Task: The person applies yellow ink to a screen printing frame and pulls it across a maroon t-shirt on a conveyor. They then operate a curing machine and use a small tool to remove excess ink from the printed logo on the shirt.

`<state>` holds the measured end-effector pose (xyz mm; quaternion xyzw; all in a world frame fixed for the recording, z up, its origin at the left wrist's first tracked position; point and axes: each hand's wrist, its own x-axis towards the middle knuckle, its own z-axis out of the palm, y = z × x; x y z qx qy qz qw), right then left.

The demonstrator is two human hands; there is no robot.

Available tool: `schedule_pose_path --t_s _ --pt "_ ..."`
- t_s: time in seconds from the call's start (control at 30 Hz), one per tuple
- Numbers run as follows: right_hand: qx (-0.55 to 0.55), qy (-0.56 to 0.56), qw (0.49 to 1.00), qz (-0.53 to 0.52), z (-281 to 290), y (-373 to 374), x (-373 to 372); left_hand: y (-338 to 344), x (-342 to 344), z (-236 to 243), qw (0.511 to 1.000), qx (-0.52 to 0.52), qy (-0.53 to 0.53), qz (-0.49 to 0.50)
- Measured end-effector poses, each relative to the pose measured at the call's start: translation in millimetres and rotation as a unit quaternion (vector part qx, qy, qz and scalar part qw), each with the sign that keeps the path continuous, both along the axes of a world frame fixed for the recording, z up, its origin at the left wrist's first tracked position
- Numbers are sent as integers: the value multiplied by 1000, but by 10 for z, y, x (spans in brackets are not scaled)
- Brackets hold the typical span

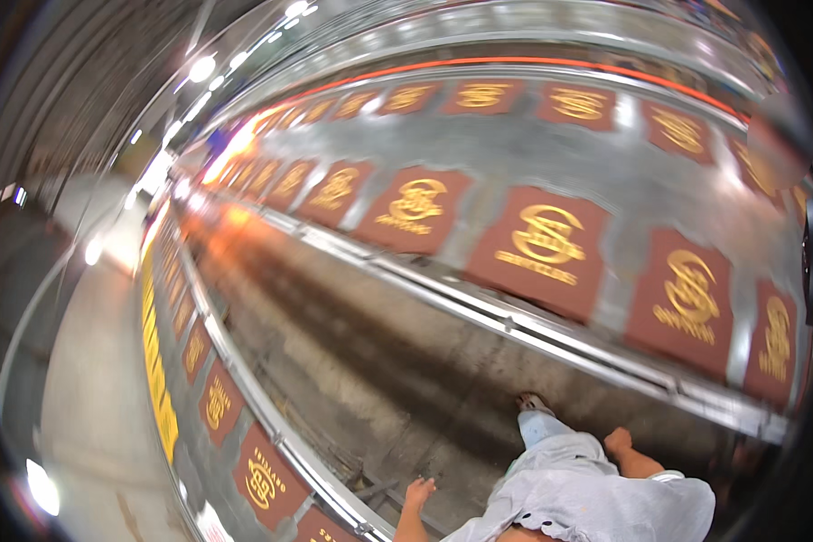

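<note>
My left hand (419, 493) hangs beside the inner rail of the left table, its fingers loosely apart and nothing seen in them. On the other side of my body, my right hand (618, 441) is curled closed over the aisle, with no object showing in it. Nearest the right hand is the metal rail (551, 339) of the right table. Maroon fabric pieces (542, 244) with gold printed emblems lie in rows on that long grey table (506, 144). More maroon pieces (262, 479) with gold prints lie along the table on my left.
A narrow concrete aisle (352, 334) runs between the two tables, with my foot (531, 403) on it. Yellow-and-black striped edging (158, 370) lines the left table's far side. A person (780, 140), blurred, is at the far right. Bright lamps (202, 69) hang overhead.
</note>
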<state>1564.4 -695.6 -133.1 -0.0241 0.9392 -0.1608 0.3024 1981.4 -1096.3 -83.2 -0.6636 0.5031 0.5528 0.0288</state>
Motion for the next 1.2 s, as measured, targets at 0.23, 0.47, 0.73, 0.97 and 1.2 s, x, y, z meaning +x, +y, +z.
schedule_pose_path --t_s 0.23,0.47,0.73,0.97,1.2 --pt "-198 -61 911 355 1083 -4361 -196 159 1058 135 931 7 76 358" --pt "-146 3 818 556 160 -7776 -237 -1993 540 378 906 -53 134 398" --pt "-211 -38 837 503 796 -9688 38 -6394 238 1503 954 -248 46 161" --pt "155 -52 728 665 210 -11313 -248 -8910 1031 652 975 -159 -83 131" --pt "127 121 399 900 553 -14356 -443 -8907 1246 93 913 163 -92 363"
